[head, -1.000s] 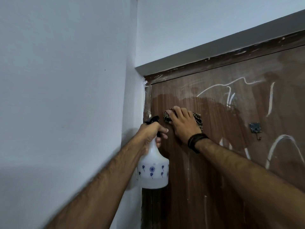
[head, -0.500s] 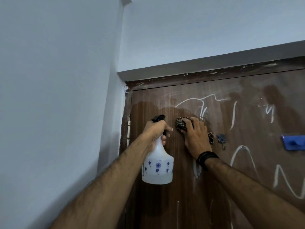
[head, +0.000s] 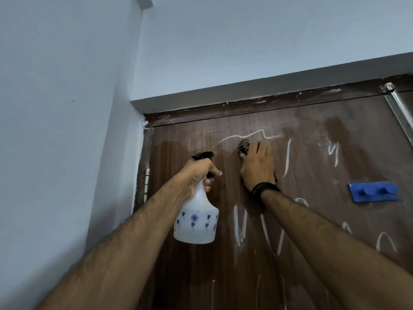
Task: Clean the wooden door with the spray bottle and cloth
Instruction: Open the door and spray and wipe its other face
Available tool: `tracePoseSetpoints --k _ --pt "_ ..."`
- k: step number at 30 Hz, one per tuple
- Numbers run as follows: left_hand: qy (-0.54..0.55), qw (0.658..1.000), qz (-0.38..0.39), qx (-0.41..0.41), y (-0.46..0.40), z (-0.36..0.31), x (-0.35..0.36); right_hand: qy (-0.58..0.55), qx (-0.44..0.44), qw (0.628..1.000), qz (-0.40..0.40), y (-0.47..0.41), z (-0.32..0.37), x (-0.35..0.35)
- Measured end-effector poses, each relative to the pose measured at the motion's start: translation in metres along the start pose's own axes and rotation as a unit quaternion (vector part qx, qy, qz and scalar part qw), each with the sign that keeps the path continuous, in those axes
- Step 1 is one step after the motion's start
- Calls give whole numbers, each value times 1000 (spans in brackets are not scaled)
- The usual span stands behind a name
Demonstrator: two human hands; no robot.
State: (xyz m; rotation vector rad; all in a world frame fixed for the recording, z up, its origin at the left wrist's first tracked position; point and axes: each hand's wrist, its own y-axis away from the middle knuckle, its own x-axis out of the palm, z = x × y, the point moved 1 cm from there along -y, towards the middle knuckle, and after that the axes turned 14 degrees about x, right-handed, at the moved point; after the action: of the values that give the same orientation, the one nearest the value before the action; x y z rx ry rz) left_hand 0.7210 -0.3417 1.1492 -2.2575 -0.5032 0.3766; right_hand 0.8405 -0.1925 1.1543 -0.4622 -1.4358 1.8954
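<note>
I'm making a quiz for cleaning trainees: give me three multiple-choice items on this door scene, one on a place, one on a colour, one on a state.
1. Where is the cloth?
A. On the floor
B. Pressed on the door under the right hand
C. Over the spray bottle

2. What colour is the hook rack?
A. Blue
B. Red
C. Green

3. How is the left hand?
A. Flat on the wall
B. Hanging idle
C. Gripping the bottle's neck

Answers: 1 B, the cloth pokes out past the fingertips against the wood. 2 A, it is plainly blue. 3 C, fingers curl round the neck below the black nozzle.

Home interior: chalk-scribbled wooden door point(head: 312, 220), painted walls point(head: 55, 130).
</note>
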Motion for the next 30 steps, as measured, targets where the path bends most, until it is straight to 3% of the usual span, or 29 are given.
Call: tracePoseSetpoints --k 5,10,13,17,21,24,27,30 --pt "-5 1000 -20 2 -5 5 -5 7 42 999 -33 -7 8 7" --pt "-5 999 -37 -10 -11 5 -4 -15 -95 994 48 56 25 21" --pt "-20 999 -45 -16 -10 3 3 -35 -107 992 62 80 34 32" --pt "-30 998 -52 -11 -8 -2 6 -44 -126 986 97 33 42 26" --pt "-38 998 -54 -4 -8 -10 -4 -50 -40 997 43 -48 42 21" --pt "-54 997 -51 0 -11 -16 -15 -34 -30 999 20 -69 37 24" --pt "-70 996 -52 7 -16 -16 -26 -62 -76 995 21 -48 34 26" --pt "-55 998 -42 0 -20 -12 -32 -75 -194 978 28 2 32 33"
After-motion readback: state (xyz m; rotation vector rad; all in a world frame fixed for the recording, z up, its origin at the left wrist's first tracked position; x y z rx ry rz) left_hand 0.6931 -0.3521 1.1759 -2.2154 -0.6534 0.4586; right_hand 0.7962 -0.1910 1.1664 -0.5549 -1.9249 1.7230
